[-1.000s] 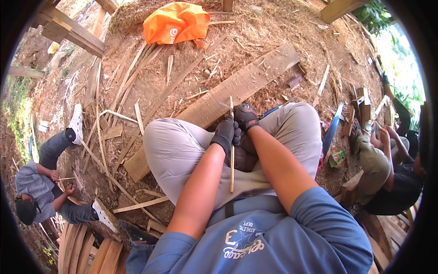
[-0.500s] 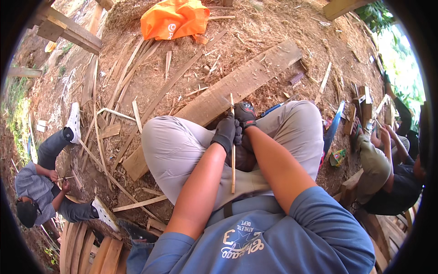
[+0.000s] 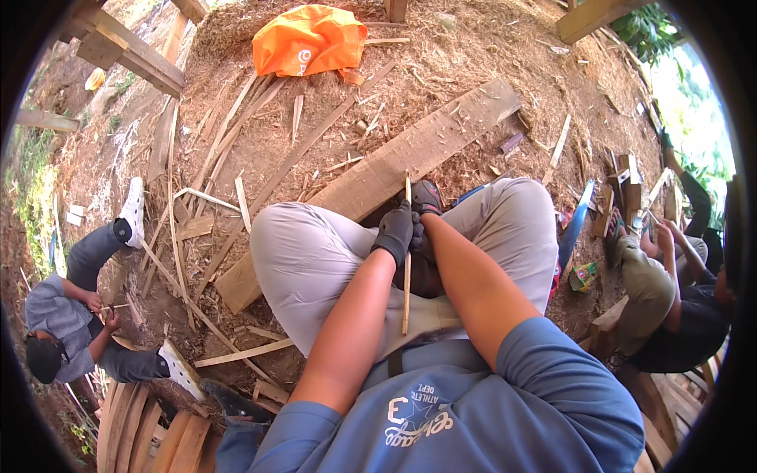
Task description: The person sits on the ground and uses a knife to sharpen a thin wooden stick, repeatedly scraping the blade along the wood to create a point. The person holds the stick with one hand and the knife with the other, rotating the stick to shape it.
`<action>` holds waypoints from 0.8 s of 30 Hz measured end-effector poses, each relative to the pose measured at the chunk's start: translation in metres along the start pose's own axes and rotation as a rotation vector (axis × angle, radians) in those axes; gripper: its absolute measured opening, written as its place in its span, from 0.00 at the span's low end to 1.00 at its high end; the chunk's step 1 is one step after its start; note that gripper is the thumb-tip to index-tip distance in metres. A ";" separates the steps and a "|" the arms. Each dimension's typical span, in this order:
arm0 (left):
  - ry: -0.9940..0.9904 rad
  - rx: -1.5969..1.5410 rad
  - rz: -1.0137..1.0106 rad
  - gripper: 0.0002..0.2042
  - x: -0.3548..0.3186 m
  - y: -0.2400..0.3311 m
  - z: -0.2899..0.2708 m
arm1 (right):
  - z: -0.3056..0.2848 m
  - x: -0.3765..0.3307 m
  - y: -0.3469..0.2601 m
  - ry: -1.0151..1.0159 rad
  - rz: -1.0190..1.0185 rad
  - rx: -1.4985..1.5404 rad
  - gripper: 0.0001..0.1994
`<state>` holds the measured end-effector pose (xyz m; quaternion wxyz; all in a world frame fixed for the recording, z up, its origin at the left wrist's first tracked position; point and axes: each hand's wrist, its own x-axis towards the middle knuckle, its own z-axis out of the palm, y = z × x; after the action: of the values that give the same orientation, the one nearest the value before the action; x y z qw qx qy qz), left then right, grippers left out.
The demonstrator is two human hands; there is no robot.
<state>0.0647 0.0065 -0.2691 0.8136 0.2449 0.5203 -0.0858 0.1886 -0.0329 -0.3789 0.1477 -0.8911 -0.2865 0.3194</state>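
I sit cross-legged in grey trousers on sawdust-covered ground. My left hand (image 3: 397,230), in a black glove, grips a thin wooden stick (image 3: 406,276) that runs upright between my knees. My right hand (image 3: 426,199), also in a black glove, sits just above and beside the left, closed on the same stick near its upper end. The stick's top pokes out above the gloves, over a long wooden plank (image 3: 394,169) lying diagonally in front of my legs.
An orange bag (image 3: 309,39) lies on the ground at the top. Thin wood strips (image 3: 213,158) are scattered at left. A seated person (image 3: 75,315) works at far left, another person (image 3: 678,299) at right. Stacked boards (image 3: 150,426) lie at lower left.
Both gloved hands stay on the stick in nearly the same place; the view has shifted only slightly.
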 end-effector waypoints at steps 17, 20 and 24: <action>-0.044 -0.034 0.024 0.23 0.010 -0.003 -0.012 | -0.005 -0.020 0.000 -0.006 -0.172 0.064 0.19; 0.026 0.102 0.114 0.22 0.003 -0.003 -0.010 | -0.014 -0.027 -0.011 -0.083 -0.106 -0.042 0.19; 0.000 0.030 0.053 0.21 0.003 -0.001 -0.011 | -0.018 -0.028 -0.014 -0.052 -0.105 -0.097 0.18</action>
<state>0.0569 0.0113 -0.2753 0.8119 0.2707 0.5122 -0.0721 0.1764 -0.0403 -0.3455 0.1134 -0.8723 -0.3517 0.3202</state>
